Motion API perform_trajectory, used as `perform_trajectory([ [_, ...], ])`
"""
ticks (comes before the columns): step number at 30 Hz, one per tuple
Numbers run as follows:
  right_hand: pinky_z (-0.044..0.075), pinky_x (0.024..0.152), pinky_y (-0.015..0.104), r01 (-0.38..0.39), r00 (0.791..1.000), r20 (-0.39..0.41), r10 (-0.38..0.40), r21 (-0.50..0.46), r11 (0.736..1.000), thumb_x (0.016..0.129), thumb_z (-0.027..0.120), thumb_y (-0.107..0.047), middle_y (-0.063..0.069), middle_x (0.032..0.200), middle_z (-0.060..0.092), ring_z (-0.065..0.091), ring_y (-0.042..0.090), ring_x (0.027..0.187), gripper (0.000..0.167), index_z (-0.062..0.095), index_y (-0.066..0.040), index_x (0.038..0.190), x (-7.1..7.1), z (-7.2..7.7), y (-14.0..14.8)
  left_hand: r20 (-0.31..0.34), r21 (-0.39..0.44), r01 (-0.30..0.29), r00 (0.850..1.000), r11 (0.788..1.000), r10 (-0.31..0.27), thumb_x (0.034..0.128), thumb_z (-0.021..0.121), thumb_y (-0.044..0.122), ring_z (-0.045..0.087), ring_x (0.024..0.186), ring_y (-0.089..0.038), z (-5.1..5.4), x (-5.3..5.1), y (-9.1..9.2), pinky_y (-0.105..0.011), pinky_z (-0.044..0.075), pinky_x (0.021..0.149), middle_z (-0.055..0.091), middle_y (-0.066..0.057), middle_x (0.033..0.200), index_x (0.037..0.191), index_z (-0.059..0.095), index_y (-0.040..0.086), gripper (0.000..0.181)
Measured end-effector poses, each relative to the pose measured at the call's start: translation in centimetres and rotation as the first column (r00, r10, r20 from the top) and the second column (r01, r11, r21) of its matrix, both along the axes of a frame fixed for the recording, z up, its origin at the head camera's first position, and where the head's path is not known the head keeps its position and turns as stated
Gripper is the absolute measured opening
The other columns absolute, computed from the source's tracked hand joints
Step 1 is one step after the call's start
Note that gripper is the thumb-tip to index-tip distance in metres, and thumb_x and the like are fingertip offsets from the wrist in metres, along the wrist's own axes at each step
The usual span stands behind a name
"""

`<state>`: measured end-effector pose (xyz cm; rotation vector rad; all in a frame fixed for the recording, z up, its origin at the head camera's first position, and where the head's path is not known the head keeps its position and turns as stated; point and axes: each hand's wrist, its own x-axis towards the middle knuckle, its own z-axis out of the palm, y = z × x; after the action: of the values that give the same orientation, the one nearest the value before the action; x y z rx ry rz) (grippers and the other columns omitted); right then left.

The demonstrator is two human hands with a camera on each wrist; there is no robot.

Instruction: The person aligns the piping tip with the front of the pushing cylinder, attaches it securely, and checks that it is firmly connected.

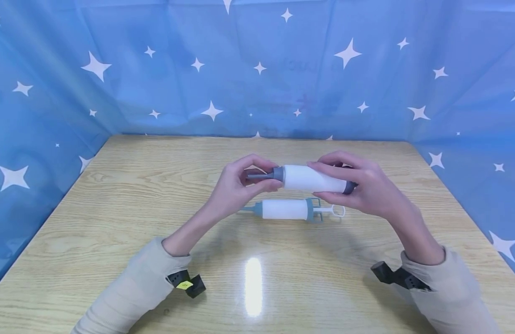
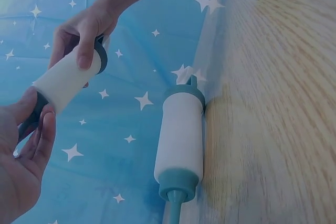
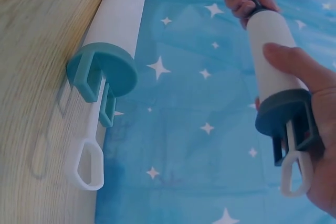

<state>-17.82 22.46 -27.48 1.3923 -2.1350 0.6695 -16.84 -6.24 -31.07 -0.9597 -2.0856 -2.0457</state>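
Both hands hold one large syringe [image 1: 303, 178] with a white barrel and dark grey-blue ends, lifted above the table and lying nearly level. My left hand [image 1: 239, 183] pinches the dark nozzle end between thumb and fingers. Around the barrel near the handle end, my right hand [image 1: 357, 183] grips with thumb and fingers. In the right wrist view, the white plunger ring [image 3: 297, 174] sticks out beside the right palm. A second syringe [image 1: 284, 209], white with teal ends, lies on the table just nearer than the held one, its nozzle pointing left and its plunger ring to the right.
The wooden table [image 1: 115, 260] spreads under both arms. A blue curtain [image 1: 257, 88] with white stars stands along its back and sides. Each sleeve carries a black wrist camera, one at the left cuff [image 1: 174, 253]. A bright light reflection lies on the table's front middle.
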Motion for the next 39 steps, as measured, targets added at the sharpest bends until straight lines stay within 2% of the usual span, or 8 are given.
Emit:
perform_trajectory([
  [9,0.052,0.066,0.021,0.010,1.000,-0.030,-0.010,0.001,1.000,0.096,0.063,-0.052,0.011,0.110,0.070,0.065,0.023,0.088,0.054,0.074,-0.005,0.121,0.12,-0.04,0.01,-0.140,0.016,0.022,0.990,1.000,-0.019,0.0819,0.078,-0.012,0.070,0.097,-0.024,-0.29,-0.23,0.28,-0.041,0.058,0.091,0.065,-0.014,0.113,0.111,0.066,-0.005,0.033],
  [15,0.052,0.065,0.020,0.011,1.000,-0.029,-0.012,-0.020,1.000,0.096,0.063,-0.051,0.012,0.110,0.070,0.066,0.023,0.088,0.053,0.074,-0.006,0.121,0.18,0.00,-0.07,-0.157,0.043,0.028,0.987,0.999,-0.021,0.0879,0.073,-0.009,0.068,0.100,-0.025,-0.15,-0.17,0.18,-0.044,0.058,0.092,0.065,-0.011,0.113,0.113,0.067,-0.004,0.026],
  [17,0.051,0.066,0.019,0.019,1.000,-0.015,-0.019,-0.012,1.000,0.096,0.064,-0.051,0.011,0.111,0.070,0.065,0.022,0.090,0.052,0.073,-0.007,0.124,0.33,0.14,-0.08,-0.143,0.047,0.026,0.990,0.999,-0.019,0.0909,0.071,-0.006,0.069,0.100,-0.025,-0.10,-0.16,0.14,-0.045,0.058,0.091,0.066,-0.011,0.112,0.114,0.067,-0.004,0.023],
  [23,0.052,0.065,0.019,0.019,1.000,-0.011,-0.019,-0.001,1.000,0.097,0.064,-0.049,0.012,0.111,0.069,0.065,0.022,0.092,0.050,0.072,-0.009,0.126,0.44,0.31,-0.10,0.007,0.023,0.054,0.999,0.998,-0.054,0.0959,0.067,-0.001,0.071,0.076,-0.029,0.06,-0.03,0.03,-0.042,0.063,0.074,0.069,-0.014,0.099,0.119,0.064,-0.003,0.024],
  [25,0.052,0.065,0.019,0.015,1.000,-0.016,-0.015,0.001,1.000,0.097,0.064,-0.049,0.013,0.111,0.069,0.065,0.022,0.092,0.050,0.072,-0.009,0.125,0.39,0.31,-0.12,0.027,0.015,0.065,0.997,0.998,-0.065,0.0957,0.067,-0.002,0.070,0.073,-0.030,0.05,-0.02,-0.01,-0.042,0.063,0.073,0.070,-0.015,0.099,0.120,0.064,-0.003,0.025],
  [29,0.053,0.066,0.021,0.015,1.000,-0.020,-0.014,0.008,1.000,0.097,0.064,-0.049,0.013,0.112,0.069,0.065,0.023,0.093,0.050,0.072,-0.008,0.125,0.34,0.30,-0.09,-0.001,0.009,0.066,0.998,0.998,-0.066,0.0918,0.071,-0.005,0.074,0.085,-0.027,0.01,-0.02,-0.06,-0.041,0.062,0.079,0.069,-0.013,0.110,0.121,0.065,-0.002,0.030],
  [34,0.053,0.067,0.021,0.033,0.999,-0.013,-0.033,0.025,0.999,0.096,0.063,-0.051,0.014,0.113,0.069,0.065,0.023,0.094,0.053,0.072,-0.007,0.125,0.33,0.23,0.00,-0.088,0.006,0.043,0.995,0.999,-0.043,0.0873,0.075,-0.007,0.072,0.099,-0.024,-0.06,-0.04,-0.04,-0.039,0.061,0.086,0.068,-0.011,0.117,0.118,0.068,-0.002,0.032],
  [39,0.052,0.066,0.020,0.026,0.999,-0.022,-0.026,0.011,1.000,0.097,0.064,-0.050,0.012,0.112,0.069,0.065,0.022,0.092,0.052,0.073,-0.007,0.124,0.27,0.09,-0.20,-0.133,0.048,0.039,0.991,0.998,-0.032,0.0902,0.071,-0.008,0.068,0.103,-0.025,-0.14,-0.15,0.06,-0.040,0.059,0.089,0.068,-0.011,0.113,0.109,0.071,-0.004,0.019],
])
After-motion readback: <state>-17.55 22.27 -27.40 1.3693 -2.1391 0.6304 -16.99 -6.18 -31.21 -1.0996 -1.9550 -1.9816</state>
